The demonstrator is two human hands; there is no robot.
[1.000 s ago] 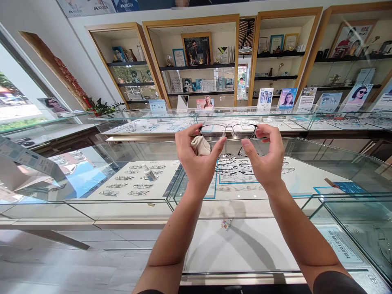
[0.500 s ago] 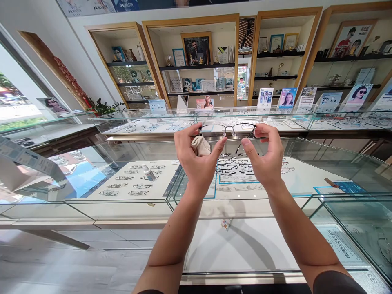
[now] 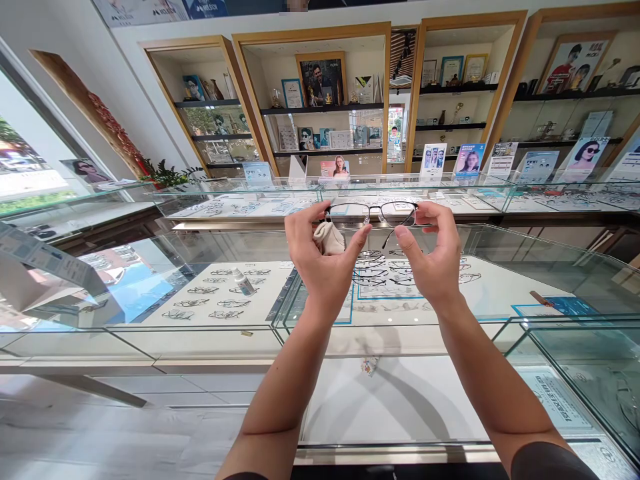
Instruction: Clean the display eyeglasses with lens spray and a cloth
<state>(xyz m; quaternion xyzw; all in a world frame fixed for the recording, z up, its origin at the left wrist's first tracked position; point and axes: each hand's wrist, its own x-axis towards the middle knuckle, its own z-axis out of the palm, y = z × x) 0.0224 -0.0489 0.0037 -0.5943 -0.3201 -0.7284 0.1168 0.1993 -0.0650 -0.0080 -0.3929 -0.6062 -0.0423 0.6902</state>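
Note:
A pair of eyeglasses (image 3: 374, 209) with a thin dark frame and clear lenses is raised above the glass counter. My left hand (image 3: 323, 250) grips its left end, fingers on the outer edge. Tucked in that same hand is a crumpled cream cloth (image 3: 330, 239). At the other end, my right hand (image 3: 433, 250) holds the frame by its outer corner, thumb below the lens. One temple arm hangs down between the two thumbs. Several other glasses lie in the case below and behind my hands.
A small white spray bottle (image 3: 243, 282) stands on the glass counter (image 3: 280, 327) at the left, above rows of eyeglasses (image 3: 230, 304). Behind runs another glass showcase (image 3: 240, 207) with display cards. Shelves (image 3: 325, 110) line the back wall. A white mirror-like stand (image 3: 50, 267) is at far left.
Almost nothing differs. Both hands keep the eyeglasses at nearly the same height and place, and the cloth in my left hand has shifted very slightly.

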